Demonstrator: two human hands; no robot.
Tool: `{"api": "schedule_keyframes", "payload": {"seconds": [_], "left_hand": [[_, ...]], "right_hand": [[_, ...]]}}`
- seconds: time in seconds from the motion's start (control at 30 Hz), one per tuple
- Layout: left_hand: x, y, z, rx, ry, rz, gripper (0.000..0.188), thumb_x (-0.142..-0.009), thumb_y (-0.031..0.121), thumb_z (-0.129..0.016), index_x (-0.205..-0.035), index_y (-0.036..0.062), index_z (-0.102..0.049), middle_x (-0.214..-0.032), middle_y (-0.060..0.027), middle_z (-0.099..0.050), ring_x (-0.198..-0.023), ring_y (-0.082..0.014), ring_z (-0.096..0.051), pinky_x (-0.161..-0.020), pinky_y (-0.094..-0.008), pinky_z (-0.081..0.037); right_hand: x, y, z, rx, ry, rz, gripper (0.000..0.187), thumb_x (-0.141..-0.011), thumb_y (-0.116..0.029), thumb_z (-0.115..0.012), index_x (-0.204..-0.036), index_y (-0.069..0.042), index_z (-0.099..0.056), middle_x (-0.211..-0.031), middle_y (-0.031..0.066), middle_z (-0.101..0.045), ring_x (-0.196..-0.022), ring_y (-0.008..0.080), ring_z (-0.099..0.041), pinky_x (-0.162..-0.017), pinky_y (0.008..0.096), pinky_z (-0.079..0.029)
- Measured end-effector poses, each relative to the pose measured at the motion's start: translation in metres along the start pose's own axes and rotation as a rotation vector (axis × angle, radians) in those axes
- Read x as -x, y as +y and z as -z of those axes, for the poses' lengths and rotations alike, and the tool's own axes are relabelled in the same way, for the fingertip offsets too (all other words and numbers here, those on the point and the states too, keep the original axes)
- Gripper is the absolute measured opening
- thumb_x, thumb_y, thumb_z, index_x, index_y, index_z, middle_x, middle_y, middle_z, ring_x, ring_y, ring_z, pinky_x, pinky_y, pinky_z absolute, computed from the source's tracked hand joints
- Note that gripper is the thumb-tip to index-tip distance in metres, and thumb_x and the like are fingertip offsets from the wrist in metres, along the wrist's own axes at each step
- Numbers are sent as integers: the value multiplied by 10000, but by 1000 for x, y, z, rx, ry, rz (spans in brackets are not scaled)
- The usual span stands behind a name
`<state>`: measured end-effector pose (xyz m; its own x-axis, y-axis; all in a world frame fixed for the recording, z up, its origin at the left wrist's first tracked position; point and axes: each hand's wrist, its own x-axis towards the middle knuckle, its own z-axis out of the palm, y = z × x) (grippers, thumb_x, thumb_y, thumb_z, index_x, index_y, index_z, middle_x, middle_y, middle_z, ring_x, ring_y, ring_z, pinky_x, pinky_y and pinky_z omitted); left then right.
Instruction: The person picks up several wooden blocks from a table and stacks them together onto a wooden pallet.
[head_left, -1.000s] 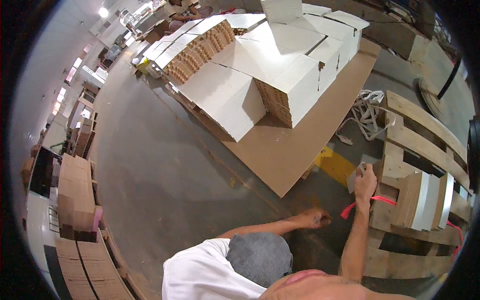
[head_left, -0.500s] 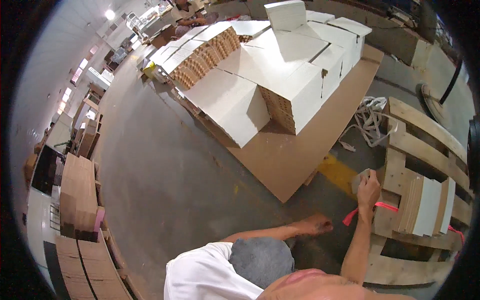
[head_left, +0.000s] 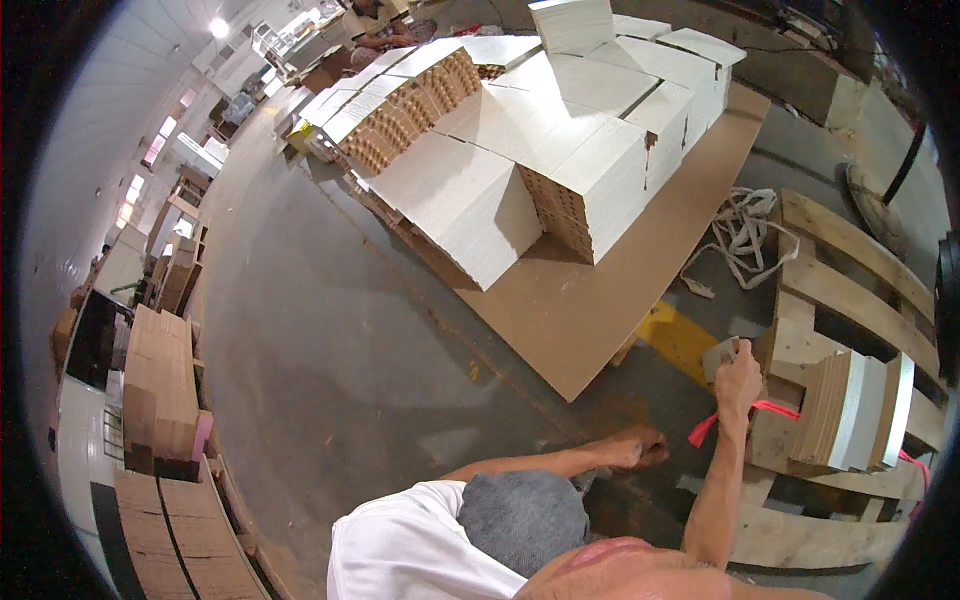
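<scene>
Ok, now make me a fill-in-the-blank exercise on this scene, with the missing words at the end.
1. The hand with the small greyish thing is the person's ____ one.
2. The flat sheet under the white stacks is coloured ____.
3. The stripe on the floor is coloured ____.
4. The slatted pallet is made of ____.

Missing words: right; brown; yellow; wood.

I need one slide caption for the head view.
Right hand holding a small grey piece near a wooden pallet; left hand apart, white stacks beyond.
</scene>
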<state>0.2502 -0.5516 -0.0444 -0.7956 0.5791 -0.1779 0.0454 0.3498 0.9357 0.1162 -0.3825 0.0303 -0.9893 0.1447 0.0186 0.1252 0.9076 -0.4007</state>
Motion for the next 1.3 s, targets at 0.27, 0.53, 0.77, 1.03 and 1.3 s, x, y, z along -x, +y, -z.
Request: {"api": "schedule_keyframes", "payload": {"seconds": [0.27, 0.53, 0.77, 1.03, 1.3], "left_hand": [[9, -35, -18, 216, 92, -102, 255, -898, 243, -610, -893, -11, -591, -769, -196, -605, -678, -285, -571, -608, -401, -434], [-4, -35, -19, 98, 49, -91, 245, -886, 238, -622, -878, -6, -595, -744, -185, -594, -668, -251, -563, -600, -387, -429], [-3, -27, -25, 91, 57, -17, 234, -887, 241, -612, -879, 7, -607, -757, -165, -621, -673, -250, -571, -594, -386, -434], [12, -13, 0, 41, 9, -4, 252, -895, 260, -593, -898, 9, -617, -719, -157, -594, -668, -223, -559, -605, -386, -443], [-13, 6, 29, -336, 625, 29, 645, -794, 297, -709, -1301, -16, -460, -1317, -206, -488, -1221, -373, -451, -1029, -447, -361]], "right_hand": [[8, -18, 3, 1, -112, -18, 293, -904, -165, -528, -1178, -81, -465, -984, 213, -639, -894, 415, -619, -717, 509, -487], [0, -7, -3, -44, -54, 63, 374, -907, -117, -518, -1262, -92, -400, -1064, 214, -608, -927, 424, -611, -725, 502, -489], [1, -16, 6, -55, -120, 43, 398, -900, -57, -507, -1280, -92, -394, -1152, 216, -573, -991, 421, -600, -776, 518, -491], [-1, -29, -20, -11, -85, 66, 373, -906, -98, -513, -1266, -73, -421, -1148, 231, -576, -979, 438, -602, -796, 509, -494], [2, -27, 20, 11, 36, 235, 185, -868, -162, -500, -981, -21, -538, -741, 183, -644, -666, 374, -659, -556, 480, -527]]}}
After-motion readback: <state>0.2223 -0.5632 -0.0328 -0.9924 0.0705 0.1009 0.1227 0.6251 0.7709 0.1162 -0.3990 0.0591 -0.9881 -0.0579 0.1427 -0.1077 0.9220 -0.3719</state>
